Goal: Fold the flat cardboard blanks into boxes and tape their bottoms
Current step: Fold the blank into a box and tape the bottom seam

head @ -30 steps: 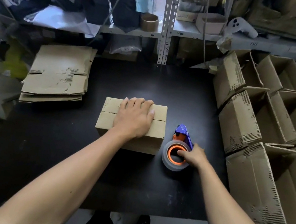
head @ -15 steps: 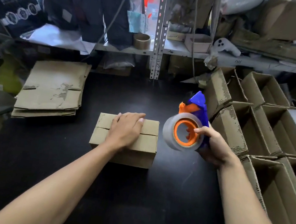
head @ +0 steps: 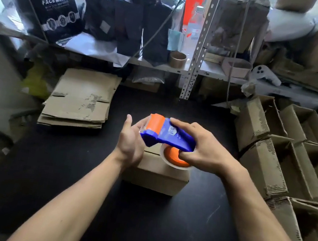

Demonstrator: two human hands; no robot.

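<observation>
A folded cardboard box [head: 157, 176] stands on the black table [head: 73, 179], flaps closed on top, partly hidden by my hands. Above it my right hand [head: 205, 150] grips a blue and orange tape dispenser [head: 164, 134] with a roll of clear tape. My left hand [head: 132, 137] is raised off the box, fingers reaching to the dispenser's orange front end; whether it pinches the tape end is hidden. A stack of flat cardboard blanks [head: 82, 100] lies at the table's back left.
Several open, folded boxes [head: 285, 161] crowd the right side beside the table. A metal shelf [head: 199, 43] at the back holds black bags, a mask box [head: 53, 3] and a tape core [head: 177, 59].
My right hand lifted the tape dispenser from the table and brought it over the box. My left hand left the box top and rose to the dispenser's front.
</observation>
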